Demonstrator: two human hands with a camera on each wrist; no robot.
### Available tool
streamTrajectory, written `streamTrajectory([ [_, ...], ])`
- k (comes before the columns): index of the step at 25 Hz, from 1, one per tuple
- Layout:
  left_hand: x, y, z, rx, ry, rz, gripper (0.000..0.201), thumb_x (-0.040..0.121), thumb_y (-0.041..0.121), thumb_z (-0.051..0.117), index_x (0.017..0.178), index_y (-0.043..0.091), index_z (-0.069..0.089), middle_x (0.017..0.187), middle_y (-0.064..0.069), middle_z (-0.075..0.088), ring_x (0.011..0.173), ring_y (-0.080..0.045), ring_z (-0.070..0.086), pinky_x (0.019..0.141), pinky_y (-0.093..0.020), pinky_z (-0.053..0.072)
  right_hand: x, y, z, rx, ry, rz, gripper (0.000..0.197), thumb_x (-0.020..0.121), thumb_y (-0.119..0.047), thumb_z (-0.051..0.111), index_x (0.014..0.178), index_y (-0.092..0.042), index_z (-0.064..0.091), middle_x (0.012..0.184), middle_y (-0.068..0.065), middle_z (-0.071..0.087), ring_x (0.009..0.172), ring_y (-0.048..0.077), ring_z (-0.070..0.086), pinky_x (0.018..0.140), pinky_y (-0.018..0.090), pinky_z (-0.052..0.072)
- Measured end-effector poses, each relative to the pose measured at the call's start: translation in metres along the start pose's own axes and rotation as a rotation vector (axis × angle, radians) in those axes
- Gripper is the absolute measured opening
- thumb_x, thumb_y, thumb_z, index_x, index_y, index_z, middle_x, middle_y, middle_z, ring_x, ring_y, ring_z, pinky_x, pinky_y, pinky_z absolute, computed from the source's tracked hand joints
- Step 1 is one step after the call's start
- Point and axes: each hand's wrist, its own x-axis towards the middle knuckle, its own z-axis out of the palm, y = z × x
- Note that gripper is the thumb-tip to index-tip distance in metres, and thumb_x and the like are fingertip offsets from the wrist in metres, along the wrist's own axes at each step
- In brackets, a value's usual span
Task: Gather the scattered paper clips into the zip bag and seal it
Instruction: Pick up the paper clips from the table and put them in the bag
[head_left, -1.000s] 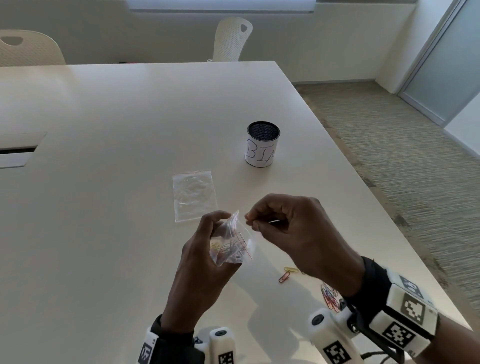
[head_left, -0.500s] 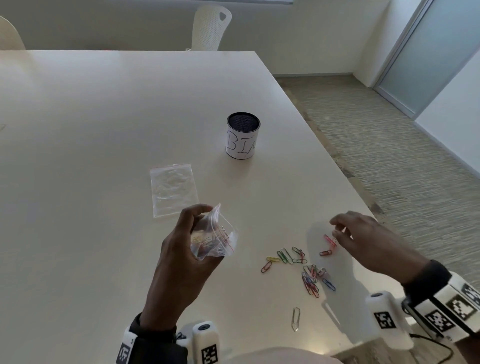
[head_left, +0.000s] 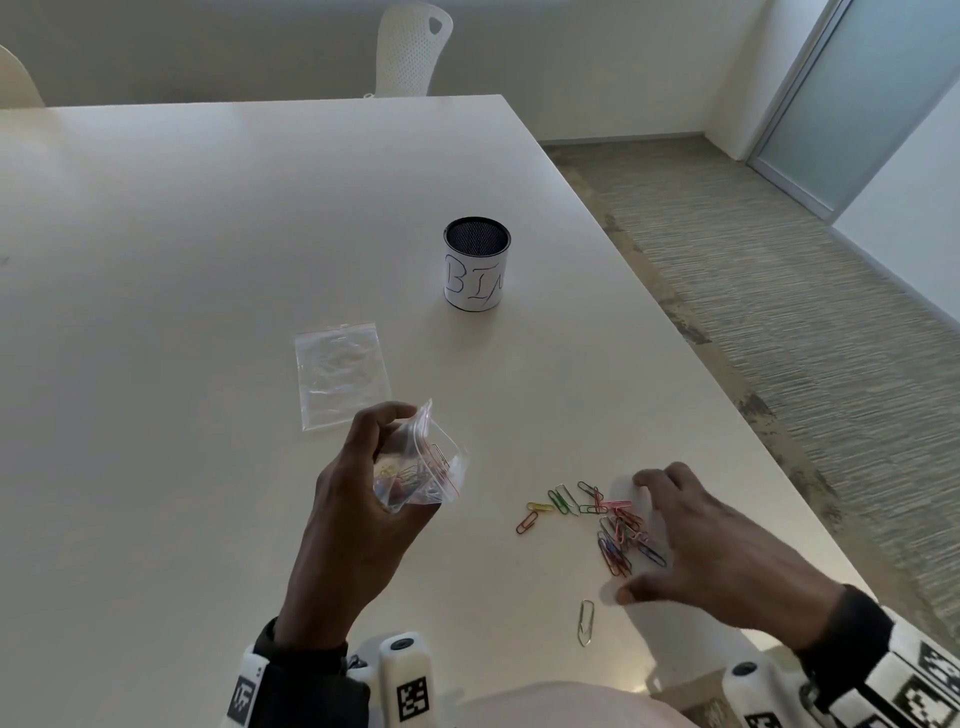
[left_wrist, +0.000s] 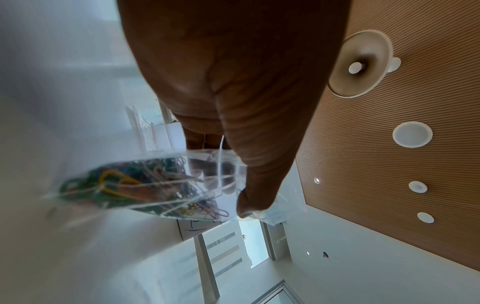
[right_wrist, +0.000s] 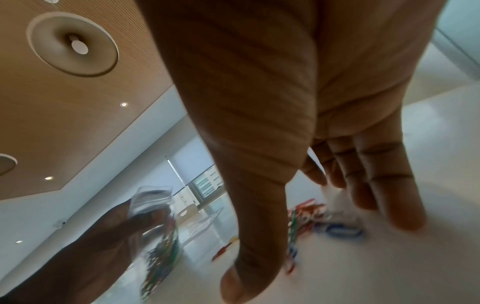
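My left hand grips a small clear zip bag above the table, mouth up, with several coloured paper clips inside. A pile of coloured paper clips lies on the white table to the right. My right hand hovers low over that pile, fingers spread and straight, thumb apart, holding nothing. One silver clip lies alone nearer the front edge. The bag in my left hand also shows at the left of the right wrist view.
A second, flat clear zip bag lies on the table behind my left hand. A black mesh cup with a white label stands further back. The table's right edge runs close to the clip pile; a white chair stands beyond the far edge.
My right hand left the bag's mouth, moved right and down to the clip pile, and spread its fingers. The left hand kept holding the bag.
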Motion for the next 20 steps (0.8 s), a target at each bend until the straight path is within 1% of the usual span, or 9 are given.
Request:
streamTrajectory([
  [2,0.000,0.002,0.001,-0.001,-0.004,-0.003,0.066,0.074,0.003,0.085,0.124,0.035,0.057,0.105,0.015,0.072,0.099,-0.003,0.068,0.074,0.000,0.046,0.001,-0.010,0.009,0.053,-0.021,-0.005,0.114,0.055,-0.074,0.085,0.143,-0.025,0.031,0.123,-0.012,0.035,0.105,0.008,0.057,0.091,0.017,0.049],
  [5,-0.001,0.004,0.001,0.012,-0.013,-0.003,0.067,0.074,0.000,0.084,0.123,0.035,0.057,0.105,0.015,0.071,0.099,0.001,0.068,0.073,0.000,0.046,0.006,-0.022,0.021,0.041,-0.022,-0.032,0.111,0.053,-0.066,0.092,0.138,-0.024,0.033,0.120,-0.011,0.030,0.099,0.010,0.052,0.087,0.016,0.042],
  [9,-0.003,0.004,0.002,0.017,-0.012,-0.001,0.064,0.074,0.002,0.085,0.124,0.032,0.057,0.102,0.019,0.071,0.098,0.003,0.068,0.073,0.001,0.046,0.020,-0.028,0.023,0.135,0.081,-0.036,0.088,0.067,-0.055,0.090,0.132,-0.020,0.041,0.121,-0.005,0.038,0.103,0.016,0.058,0.092,0.024,0.049],
  [12,-0.004,0.004,0.002,0.027,-0.011,-0.002,0.064,0.075,0.004,0.085,0.125,0.033,0.057,0.101,0.020,0.071,0.099,0.003,0.067,0.074,0.001,0.046,0.031,-0.027,0.019,0.235,0.165,-0.068,0.067,0.081,-0.047,0.084,0.131,-0.019,0.051,0.121,-0.004,0.048,0.106,0.013,0.058,0.092,0.021,0.048],
  [13,-0.004,0.004,0.002,0.027,-0.009,-0.001,0.064,0.076,0.003,0.086,0.125,0.033,0.057,0.102,0.020,0.070,0.100,0.003,0.067,0.074,0.001,0.046,0.032,-0.024,0.015,0.253,0.165,-0.080,0.069,0.080,-0.050,0.083,0.134,-0.020,0.051,0.123,-0.004,0.050,0.103,0.010,0.057,0.091,0.020,0.047],
  [14,-0.005,0.005,0.002,0.024,-0.003,-0.001,0.064,0.076,0.002,0.085,0.124,0.033,0.057,0.104,0.019,0.070,0.101,0.003,0.067,0.074,0.001,0.046,0.030,-0.022,0.012,0.241,0.147,-0.089,0.079,0.076,-0.056,0.083,0.139,-0.023,0.048,0.126,-0.005,0.050,0.101,0.008,0.056,0.091,0.020,0.048],
  [16,-0.006,0.006,0.001,0.021,0.006,-0.002,0.063,0.076,0.003,0.085,0.124,0.032,0.057,0.106,0.018,0.069,0.102,0.003,0.066,0.075,0.001,0.046,0.022,-0.019,0.008,0.146,0.061,-0.081,0.110,0.065,-0.068,0.084,0.151,-0.024,0.033,0.136,-0.006,0.042,0.109,0.010,0.057,0.097,0.024,0.050],
  [18,-0.006,0.006,0.001,0.022,0.013,-0.001,0.062,0.076,0.005,0.086,0.124,0.031,0.057,0.105,0.017,0.069,0.102,0.002,0.066,0.076,0.000,0.047,0.013,-0.022,0.012,0.075,-0.014,-0.033,0.134,0.059,-0.068,0.088,0.160,-0.019,0.014,0.143,-0.004,0.031,0.125,0.018,0.056,0.109,0.028,0.047],
  [20,-0.005,0.006,0.002,0.022,0.011,-0.007,0.062,0.076,0.005,0.086,0.125,0.030,0.057,0.105,0.016,0.070,0.102,0.002,0.066,0.076,0.000,0.047,0.013,-0.030,0.019,0.088,-0.019,-0.017,0.140,0.060,-0.062,0.091,0.162,-0.016,0.006,0.145,-0.002,0.026,0.131,0.021,0.055,0.111,0.028,0.045],
])
